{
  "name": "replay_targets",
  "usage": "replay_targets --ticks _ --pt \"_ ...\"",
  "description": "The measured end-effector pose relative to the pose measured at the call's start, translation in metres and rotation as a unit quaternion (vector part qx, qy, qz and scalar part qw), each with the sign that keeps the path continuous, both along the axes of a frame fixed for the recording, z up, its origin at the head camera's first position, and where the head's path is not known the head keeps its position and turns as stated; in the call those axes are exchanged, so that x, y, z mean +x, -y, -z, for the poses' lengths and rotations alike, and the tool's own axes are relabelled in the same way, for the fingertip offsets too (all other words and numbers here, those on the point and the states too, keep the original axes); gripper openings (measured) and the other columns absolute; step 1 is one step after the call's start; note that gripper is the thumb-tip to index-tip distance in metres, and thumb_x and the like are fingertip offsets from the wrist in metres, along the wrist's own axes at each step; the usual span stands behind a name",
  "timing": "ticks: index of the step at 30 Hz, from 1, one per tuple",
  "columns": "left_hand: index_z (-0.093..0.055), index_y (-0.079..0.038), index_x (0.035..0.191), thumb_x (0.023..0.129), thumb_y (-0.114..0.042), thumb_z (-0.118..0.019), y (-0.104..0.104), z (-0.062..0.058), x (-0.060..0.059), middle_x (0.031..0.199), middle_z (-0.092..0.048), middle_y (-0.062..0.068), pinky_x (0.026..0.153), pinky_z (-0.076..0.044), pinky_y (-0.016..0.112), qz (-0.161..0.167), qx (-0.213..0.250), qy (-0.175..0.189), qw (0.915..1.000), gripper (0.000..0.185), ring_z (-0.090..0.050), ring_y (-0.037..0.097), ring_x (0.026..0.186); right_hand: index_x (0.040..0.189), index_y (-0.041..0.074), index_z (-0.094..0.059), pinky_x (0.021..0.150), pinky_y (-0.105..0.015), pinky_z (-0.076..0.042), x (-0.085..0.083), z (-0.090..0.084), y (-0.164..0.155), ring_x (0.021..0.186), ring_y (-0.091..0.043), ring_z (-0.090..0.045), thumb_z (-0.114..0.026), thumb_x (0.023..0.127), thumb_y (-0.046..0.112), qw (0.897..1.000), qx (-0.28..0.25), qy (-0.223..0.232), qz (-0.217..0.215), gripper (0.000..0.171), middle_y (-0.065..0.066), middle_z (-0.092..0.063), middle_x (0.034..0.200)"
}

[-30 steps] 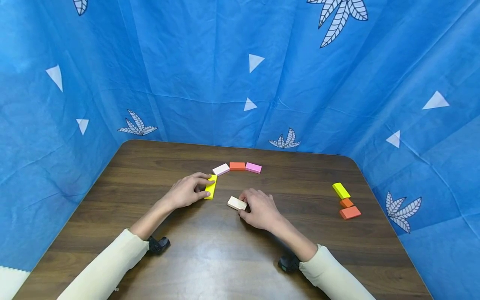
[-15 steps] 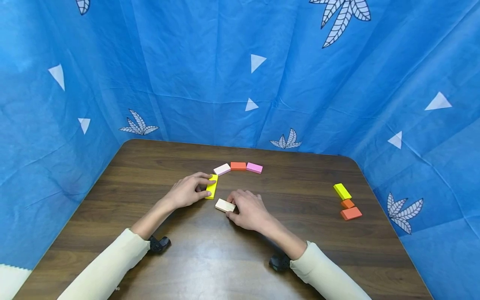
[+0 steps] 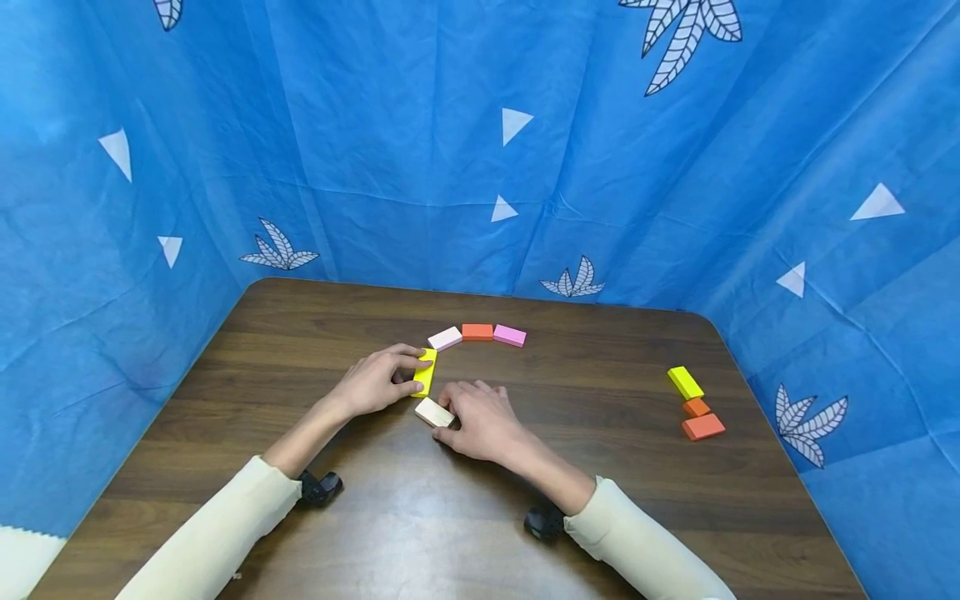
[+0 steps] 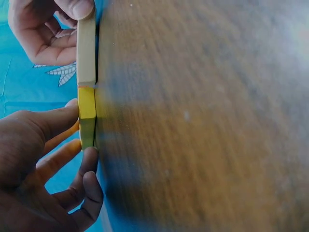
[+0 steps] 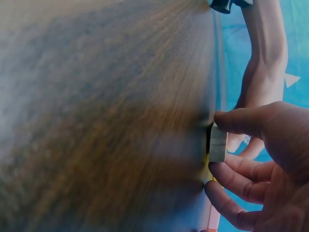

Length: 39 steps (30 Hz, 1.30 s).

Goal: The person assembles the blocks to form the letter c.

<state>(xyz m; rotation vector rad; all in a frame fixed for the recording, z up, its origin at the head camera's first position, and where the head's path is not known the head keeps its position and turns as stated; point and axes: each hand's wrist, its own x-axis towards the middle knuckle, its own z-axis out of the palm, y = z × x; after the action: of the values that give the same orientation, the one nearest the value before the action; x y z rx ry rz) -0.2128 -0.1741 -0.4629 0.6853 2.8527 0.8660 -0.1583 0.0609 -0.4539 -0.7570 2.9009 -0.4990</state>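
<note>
In the head view my left hand (image 3: 375, 385) holds a flat yellow block (image 3: 425, 373) between its thumb at the near end and its fingers at the far end. My right hand (image 3: 480, 421) pinches a cream wooden block (image 3: 433, 412) by its right part, low over the table. The cream block's left corner lies right at the yellow block's near end. Seen from the left wrist, the cream block (image 4: 87, 48) and the yellow block (image 4: 87, 104) line up end to end. In the right wrist view, thumb and fingers grip the cream block (image 5: 218, 144) from two sides.
Beyond the yellow block, a pale pink block (image 3: 445, 338), a red-orange block (image 3: 477, 332) and a pink block (image 3: 510, 336) curve rightward. On the table's right lie another yellow block (image 3: 686, 382), an orange block (image 3: 696, 407) and a red-orange block (image 3: 703, 427). Blue curtains (image 3: 420, 167) surround the wooden table (image 3: 600, 375).
My right hand has moved left with the cream block, bringing it up to the near end of the yellow block. The left hand has stayed on the yellow block.
</note>
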Motion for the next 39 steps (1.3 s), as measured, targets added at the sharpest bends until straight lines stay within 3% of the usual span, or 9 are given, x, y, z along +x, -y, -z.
replay_targets --ticks 17,25,31,39 --pt "-0.074 -0.019 0.141 0.099 -0.029 -0.080 0.000 0.001 -0.001 0.155 -0.062 0.002 0.072 -0.049 0.030 0.001 -0.003 -0.001 1.0000 0.044 -0.065 0.008 0.090 0.113 0.026 -0.065 0.084 -0.040 -0.036 -0.002 0.004 0.007 0.087 -0.010 -0.051 -0.085 0.090 0.055 1.000 0.006 -0.014 0.000 0.042 0.014 -0.063 0.089" --pt "-0.074 -0.018 0.140 0.099 -0.030 -0.080 0.001 0.002 -0.002 0.155 -0.062 0.002 0.071 -0.048 0.030 0.001 -0.006 -0.007 1.0000 0.043 -0.064 0.008 0.090 0.118 0.025 -0.068 0.085 -0.042 -0.038 -0.002 0.001 0.002 0.088 -0.012 -0.053 -0.088 0.084 0.059 1.000 -0.014 0.012 -0.007 0.053 0.011 -0.064 0.093" --pt "-0.074 -0.019 0.141 0.100 -0.030 -0.080 0.001 0.001 -0.001 0.156 -0.062 0.002 0.071 -0.048 0.030 0.002 -0.005 -0.004 1.0000 0.043 -0.064 0.008 0.090 0.123 0.020 -0.070 0.084 -0.040 -0.040 -0.005 -0.006 -0.018 0.089 -0.013 -0.056 -0.090 0.083 0.057 0.999 -0.049 0.022 0.003 0.057 0.006 -0.068 0.097" --pt "-0.074 -0.019 0.141 0.099 -0.029 -0.080 0.001 0.000 -0.002 0.156 -0.062 0.002 0.072 -0.049 0.029 0.002 -0.004 -0.002 1.0000 0.044 -0.065 0.007 0.091 0.122 0.017 -0.071 0.085 -0.045 -0.046 -0.012 -0.006 -0.067 0.089 -0.014 -0.057 -0.090 0.087 0.049 0.996 -0.068 0.009 0.056 0.052 0.005 -0.068 0.095"
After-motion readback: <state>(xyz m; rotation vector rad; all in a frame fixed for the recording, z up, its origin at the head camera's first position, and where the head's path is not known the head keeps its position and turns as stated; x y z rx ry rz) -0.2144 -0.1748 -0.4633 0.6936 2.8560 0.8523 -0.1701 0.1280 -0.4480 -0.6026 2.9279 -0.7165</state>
